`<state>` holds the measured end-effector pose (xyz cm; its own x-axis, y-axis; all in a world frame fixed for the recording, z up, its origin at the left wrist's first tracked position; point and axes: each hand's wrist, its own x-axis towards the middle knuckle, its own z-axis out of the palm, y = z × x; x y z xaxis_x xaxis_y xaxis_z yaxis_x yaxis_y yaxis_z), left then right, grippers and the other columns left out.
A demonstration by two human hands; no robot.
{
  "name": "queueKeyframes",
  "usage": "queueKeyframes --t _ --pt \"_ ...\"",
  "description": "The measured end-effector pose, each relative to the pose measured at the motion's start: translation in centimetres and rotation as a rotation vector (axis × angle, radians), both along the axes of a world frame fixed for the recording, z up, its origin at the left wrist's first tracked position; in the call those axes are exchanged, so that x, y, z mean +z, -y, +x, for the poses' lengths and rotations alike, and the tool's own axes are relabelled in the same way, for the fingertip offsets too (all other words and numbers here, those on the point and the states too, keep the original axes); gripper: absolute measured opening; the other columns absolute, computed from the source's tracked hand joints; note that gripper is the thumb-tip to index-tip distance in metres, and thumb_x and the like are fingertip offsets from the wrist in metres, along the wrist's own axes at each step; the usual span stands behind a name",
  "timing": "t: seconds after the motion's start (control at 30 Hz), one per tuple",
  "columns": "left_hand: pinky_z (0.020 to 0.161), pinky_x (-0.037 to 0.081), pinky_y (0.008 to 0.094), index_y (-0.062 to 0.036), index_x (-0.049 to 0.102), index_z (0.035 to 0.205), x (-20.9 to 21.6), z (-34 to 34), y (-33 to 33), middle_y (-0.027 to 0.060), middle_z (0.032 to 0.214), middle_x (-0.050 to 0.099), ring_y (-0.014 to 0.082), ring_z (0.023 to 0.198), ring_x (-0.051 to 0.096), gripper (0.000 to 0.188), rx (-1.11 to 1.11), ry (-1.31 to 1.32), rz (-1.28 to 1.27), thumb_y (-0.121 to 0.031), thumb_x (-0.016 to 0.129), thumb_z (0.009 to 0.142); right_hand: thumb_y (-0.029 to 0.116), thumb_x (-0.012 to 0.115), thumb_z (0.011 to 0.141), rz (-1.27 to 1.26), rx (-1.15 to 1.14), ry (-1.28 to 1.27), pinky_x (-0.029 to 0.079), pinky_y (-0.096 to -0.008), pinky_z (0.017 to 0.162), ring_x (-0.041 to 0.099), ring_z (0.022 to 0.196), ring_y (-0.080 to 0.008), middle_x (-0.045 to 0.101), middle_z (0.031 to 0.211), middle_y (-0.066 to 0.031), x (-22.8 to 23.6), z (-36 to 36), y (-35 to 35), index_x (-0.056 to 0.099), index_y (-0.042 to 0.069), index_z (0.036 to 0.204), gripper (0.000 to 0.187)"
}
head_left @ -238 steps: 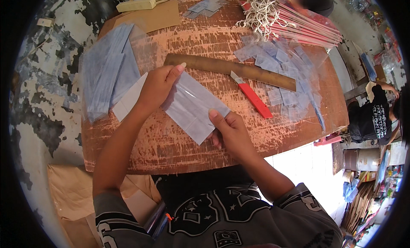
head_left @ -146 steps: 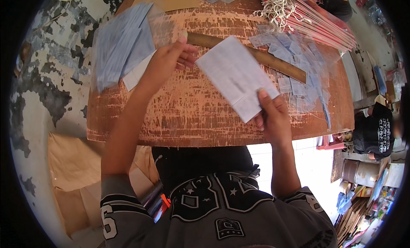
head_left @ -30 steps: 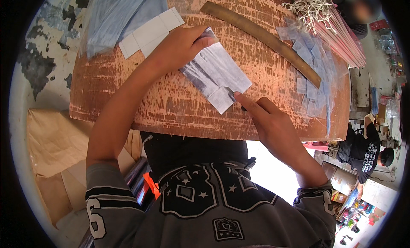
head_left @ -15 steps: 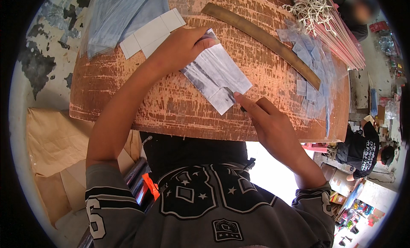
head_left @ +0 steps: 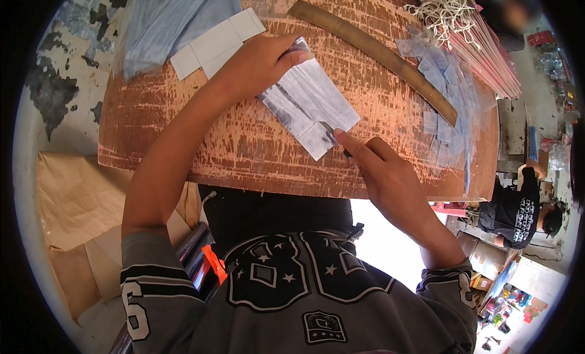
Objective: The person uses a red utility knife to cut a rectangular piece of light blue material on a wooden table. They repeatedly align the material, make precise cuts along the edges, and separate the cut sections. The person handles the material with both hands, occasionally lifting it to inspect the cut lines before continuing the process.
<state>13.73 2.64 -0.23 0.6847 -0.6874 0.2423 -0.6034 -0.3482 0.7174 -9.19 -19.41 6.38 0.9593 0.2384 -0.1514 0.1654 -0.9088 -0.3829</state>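
A silvery, shiny plastic piece (head_left: 326,101), perhaps a small stack of film, lies slanted on the worn wooden table (head_left: 244,153). My left hand (head_left: 265,61) is closed on its upper left end, with the thumb on top and the other fingers partly hidden. In my right hand (head_left: 387,168) is a small knife (head_left: 328,129) with a dark handle end showing below the fingers. My index finger lies along the blade. The tip touches the plastic near its lower end, where a crease or cut line crosses it.
Left of my left hand lies a white lined card (head_left: 213,42) beside long bluish plastic sheets (head_left: 164,31). A brown strip (head_left: 378,56) crosses the far right, near small clear plastic pieces (head_left: 436,80) and pink sticks (head_left: 493,67) with white strings. Another person (head_left: 518,214) works at right.
Both hands stay nearly in place. The knife and the plastic piece look almost unchanged; the whole view has shifted slightly. At the right, the other person's arm has moved a little.
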Motion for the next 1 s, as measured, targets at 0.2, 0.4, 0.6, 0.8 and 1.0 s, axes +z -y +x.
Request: queueKeyframes --t 0.2,0.4,0.6,0.8,1.0 --pt "0.077 0.051 0.042 0.0048 0.064 0.111 0.02 -0.01 -0.01 0.0214 0.089 0.069 0.0321 0.081 0.068 0.043 0.007 0.004 0.012 -0.038 0.059 0.108 -0.003 0.06 0.093 0.011 -0.002 0.025 0.06 -0.0463 0.065 0.072 0.075 -0.0355 0.062 0.104 -0.0141 -0.16 0.05 -0.03 0.046 0.023 0.157 0.071" --pt "0.08 0.052 0.042 0.0054 0.065 0.114 -0.04 -0.03 0.06 0.0219 0.093 0.07 0.0332 0.084 0.069 0.045 0.017 -0.024 0.017 -0.039 0.059 0.108 -0.003 0.059 0.092 0.013 -0.001 0.024 0.059 -0.0465 0.065 0.071 0.076 -0.0353 0.062 0.103 -0.0138 -0.21 0.02 0.01 0.047 0.022 0.157 0.07" --pt "0.08 0.052 0.0421 0.0054 0.065 0.115 -0.04 0.11 0.07 0.0221 0.093 0.071 0.0338 0.085 0.069 0.046 0.014 0.004 0.036 -0.04 0.058 0.108 -0.002 0.058 0.093 -0.006 -0.004 0.012 0.058 -0.0466 0.067 0.07 0.077 -0.0354 0.06 0.1 -0.0143 0.14 -0.01 -0.12 0.046 0.022 0.158 0.07" --pt "0.078 0.051 0.0421 0.0052 0.064 0.112 0.05 -0.05 0.0 0.0214 0.09 0.069 0.0337 0.081 0.068 0.046 0.027 0.008 0.055 -0.041 0.058 0.108 -0.002 0.059 0.093 -0.041 -0.003 -0.042 0.057 -0.0466 0.067 0.07 0.076 -0.0353 0.06 0.095 -0.0148 0.4 -0.09 -0.2 0.045 0.023 0.159 0.072" --pt "0.076 0.05 0.042 0.0032 0.064 0.109 -0.22 0.14 -0.03 0.0198 0.087 0.068 0.0328 0.079 0.067 0.045 0.003 -0.012 0.019 -0.042 0.059 0.107 -0.002 0.059 0.093 -0.039 0.005 -0.031 0.057 -0.047 0.064 0.069 0.072 -0.0344 0.06 0.092 -0.0145 0.23 -0.56 0.04 0.044 0.021 0.159 0.072"
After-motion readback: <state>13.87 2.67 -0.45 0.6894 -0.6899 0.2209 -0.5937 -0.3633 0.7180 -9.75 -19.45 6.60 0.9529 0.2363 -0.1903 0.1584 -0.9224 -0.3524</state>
